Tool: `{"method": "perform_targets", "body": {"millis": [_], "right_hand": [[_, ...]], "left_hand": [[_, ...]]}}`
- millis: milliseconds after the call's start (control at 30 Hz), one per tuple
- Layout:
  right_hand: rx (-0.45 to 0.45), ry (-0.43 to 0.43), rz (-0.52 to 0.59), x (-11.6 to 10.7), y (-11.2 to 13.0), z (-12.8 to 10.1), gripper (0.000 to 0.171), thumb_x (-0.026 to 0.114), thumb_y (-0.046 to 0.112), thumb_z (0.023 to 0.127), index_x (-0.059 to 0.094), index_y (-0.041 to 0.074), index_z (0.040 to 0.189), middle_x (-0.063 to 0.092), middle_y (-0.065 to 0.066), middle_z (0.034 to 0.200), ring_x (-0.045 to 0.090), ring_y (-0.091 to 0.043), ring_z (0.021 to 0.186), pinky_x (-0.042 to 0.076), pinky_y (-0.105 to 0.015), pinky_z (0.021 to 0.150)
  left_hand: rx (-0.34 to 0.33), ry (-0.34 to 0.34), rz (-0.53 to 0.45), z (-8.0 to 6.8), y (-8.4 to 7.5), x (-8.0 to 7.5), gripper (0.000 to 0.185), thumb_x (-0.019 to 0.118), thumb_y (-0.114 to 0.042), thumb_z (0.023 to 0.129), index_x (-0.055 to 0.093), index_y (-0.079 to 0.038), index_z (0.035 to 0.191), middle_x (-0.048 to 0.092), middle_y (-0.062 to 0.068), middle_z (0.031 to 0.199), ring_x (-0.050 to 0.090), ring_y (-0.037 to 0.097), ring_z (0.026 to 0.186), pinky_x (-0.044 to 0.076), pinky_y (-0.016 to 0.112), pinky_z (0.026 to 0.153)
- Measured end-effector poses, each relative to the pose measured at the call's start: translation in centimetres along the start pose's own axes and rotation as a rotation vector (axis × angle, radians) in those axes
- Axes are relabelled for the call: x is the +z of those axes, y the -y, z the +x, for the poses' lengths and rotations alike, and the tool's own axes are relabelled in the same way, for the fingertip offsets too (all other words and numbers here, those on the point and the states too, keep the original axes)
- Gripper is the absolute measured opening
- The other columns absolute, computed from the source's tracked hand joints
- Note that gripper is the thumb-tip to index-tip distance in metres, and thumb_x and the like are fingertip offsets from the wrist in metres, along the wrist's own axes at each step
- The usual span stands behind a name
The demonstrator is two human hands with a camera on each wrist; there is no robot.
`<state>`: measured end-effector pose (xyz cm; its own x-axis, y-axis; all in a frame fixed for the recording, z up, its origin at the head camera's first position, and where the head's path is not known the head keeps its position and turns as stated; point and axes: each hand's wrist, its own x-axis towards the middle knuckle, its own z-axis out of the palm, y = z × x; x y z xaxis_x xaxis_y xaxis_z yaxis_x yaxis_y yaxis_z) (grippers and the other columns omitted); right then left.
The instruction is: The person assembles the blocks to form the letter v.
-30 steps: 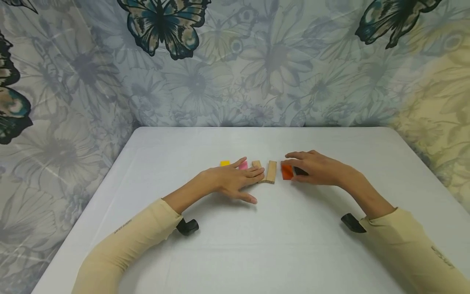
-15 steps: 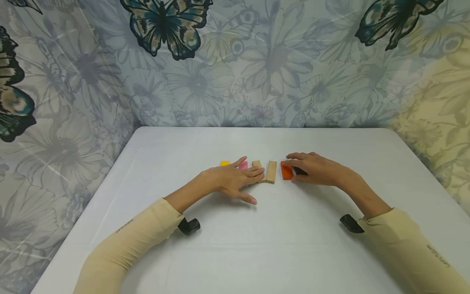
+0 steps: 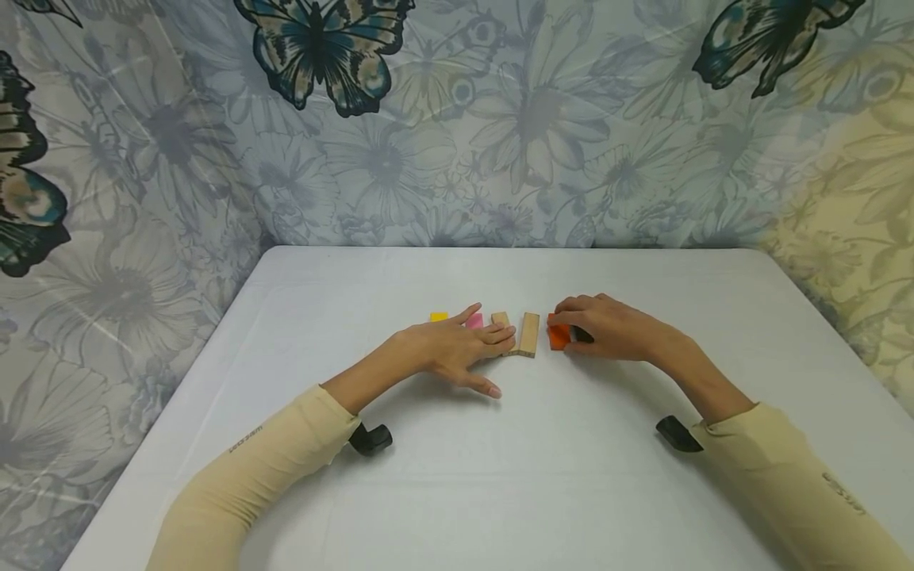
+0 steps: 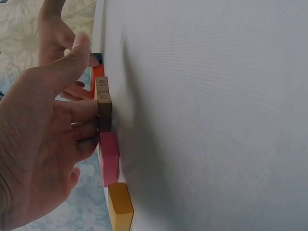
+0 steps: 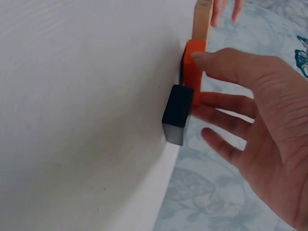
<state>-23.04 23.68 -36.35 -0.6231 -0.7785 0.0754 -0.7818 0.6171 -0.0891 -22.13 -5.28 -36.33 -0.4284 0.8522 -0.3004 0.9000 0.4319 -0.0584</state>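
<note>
Head view shows a row of small blocks on the white table [image 3: 643, 492]. Left hand [image 3: 450, 353] lies with fingers spread and straight, fingertips resting on a tan wooden block [image 3: 501, 320], beside the pink block [image 3: 474, 320]. Right hand [image 3: 614, 327] pinches the orange block [image 3: 558, 335]; a dark block [image 5: 177, 113] touches it.

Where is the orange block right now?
In the head view the orange block lies on the white table, right of the two wooden blocks, with the right hand touching it and a black block beside it.
</note>
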Motion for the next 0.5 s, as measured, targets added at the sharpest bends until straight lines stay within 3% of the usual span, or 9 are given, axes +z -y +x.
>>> {"method": "perform_targets", "body": {"millis": [500], "right_hand": [[0.057, -0.081, -0.034, -1.7, -0.6, 2.1, 0.035, 0.068, 0.028, 0.08, 0.064, 0.014, 0.111, 0.059, -0.005, 0.109, 0.057, -0.022, 0.095, 0.047, -0.044, 0.08]], "left_hand": [[-0.012, -0.017, 0.017, 0.1, -0.3, 0.0, 0.096, 0.026, -0.08, 0.077, 0.016, -0.016, 0.147, 0.01, 0.001, 0.153, 0.013, 0.013, 0.139, -0.004, 0.052, 0.11]]}}
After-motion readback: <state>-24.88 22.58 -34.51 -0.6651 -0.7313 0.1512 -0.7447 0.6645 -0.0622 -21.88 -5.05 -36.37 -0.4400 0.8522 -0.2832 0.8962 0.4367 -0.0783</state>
